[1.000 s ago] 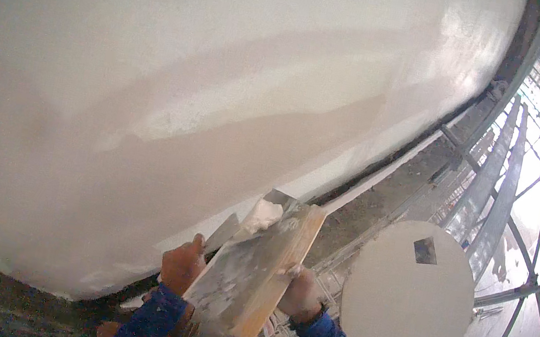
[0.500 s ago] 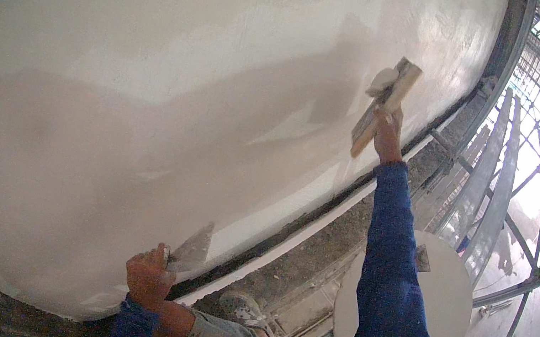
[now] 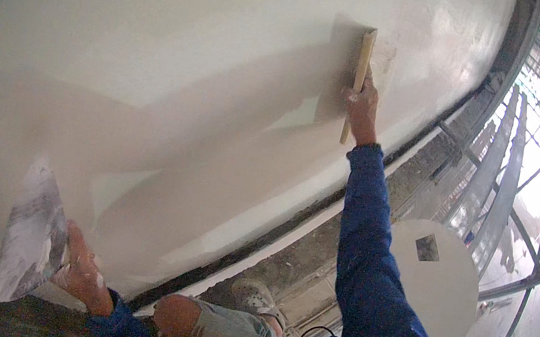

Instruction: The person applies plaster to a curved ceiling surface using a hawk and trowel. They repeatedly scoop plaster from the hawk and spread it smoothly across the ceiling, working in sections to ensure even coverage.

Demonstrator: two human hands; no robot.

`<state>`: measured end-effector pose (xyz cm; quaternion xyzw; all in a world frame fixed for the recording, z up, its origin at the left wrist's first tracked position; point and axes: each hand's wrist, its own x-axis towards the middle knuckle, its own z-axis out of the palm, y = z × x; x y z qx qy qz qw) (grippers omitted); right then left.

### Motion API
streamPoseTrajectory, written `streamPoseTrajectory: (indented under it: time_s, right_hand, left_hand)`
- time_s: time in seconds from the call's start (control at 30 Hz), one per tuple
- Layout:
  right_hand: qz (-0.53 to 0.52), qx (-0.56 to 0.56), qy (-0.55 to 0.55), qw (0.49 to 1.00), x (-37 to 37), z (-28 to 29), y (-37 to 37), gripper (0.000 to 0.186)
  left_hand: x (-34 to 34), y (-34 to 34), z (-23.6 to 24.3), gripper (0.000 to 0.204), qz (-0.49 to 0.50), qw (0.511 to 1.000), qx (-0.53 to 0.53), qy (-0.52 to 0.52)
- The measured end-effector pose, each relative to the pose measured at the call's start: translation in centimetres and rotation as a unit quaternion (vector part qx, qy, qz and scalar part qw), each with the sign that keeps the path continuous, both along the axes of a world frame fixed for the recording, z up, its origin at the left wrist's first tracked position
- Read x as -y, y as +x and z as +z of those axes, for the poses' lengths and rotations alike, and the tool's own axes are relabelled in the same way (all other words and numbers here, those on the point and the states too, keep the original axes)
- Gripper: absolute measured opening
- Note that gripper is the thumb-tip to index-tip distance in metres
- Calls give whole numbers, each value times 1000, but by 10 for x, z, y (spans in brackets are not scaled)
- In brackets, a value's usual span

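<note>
Item: one long flat trowel (image 3: 362,69), wood-coloured along its visible edge, held nearly edge-on to the view, over the right-hand part of the wall, short of the wall's lower right edge. Contact with the surface could not be told. Right hand (image 3: 361,112): clamped on the trowel, fingers closed behind its edge.

Item: one broad putty knife (image 3: 29,242), blade grey and smeared with white, near the wall's lower left edge. Left hand (image 3: 82,272): clamped on the knife, its handle hidden in the grip.

Support: one large pale wall (image 3: 104,45), patched in white and beige, shadowed; a dark gap ran along its lower edge.

Worn: dark blue sleeve (image 3: 373,237) on the right arm; one grey-green trouser leg (image 3: 230,335), the knee bare; one light shoe (image 3: 253,295) with holes, just beyond the wall's lower edge.

Right of these: one round, pale disc-like surface (image 3: 435,299), bearing a dark square piece (image 3: 427,247) near its upper edge; beyond, two long grey planks (image 3: 486,174) and crossing poles (image 3: 512,289).
</note>
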<state>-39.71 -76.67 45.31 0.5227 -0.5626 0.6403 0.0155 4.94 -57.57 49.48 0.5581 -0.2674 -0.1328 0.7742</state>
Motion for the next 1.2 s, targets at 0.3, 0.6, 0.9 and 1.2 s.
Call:
streamPoseTrajectory:
  time_s: [0.3,0.6,0.9,1.2]
  right_hand:
    - [-39,-68,-68,995,-35,1,225,72]
    - [132,-16,-2,991,-136,14,414,72]
    - [523,238,197,795,-223,1,342,47]
    - [653,231,186,697,-239,8,255,30]
  left_hand:
    - [-16,30,5,32,-63,991,105,-60]
    - [-65,118,-47,19,4,849,518,102]
    - [-96,108,-44,49,-467,857,-105,190]
    - [-60,44,0,56,-587,712,268,277]
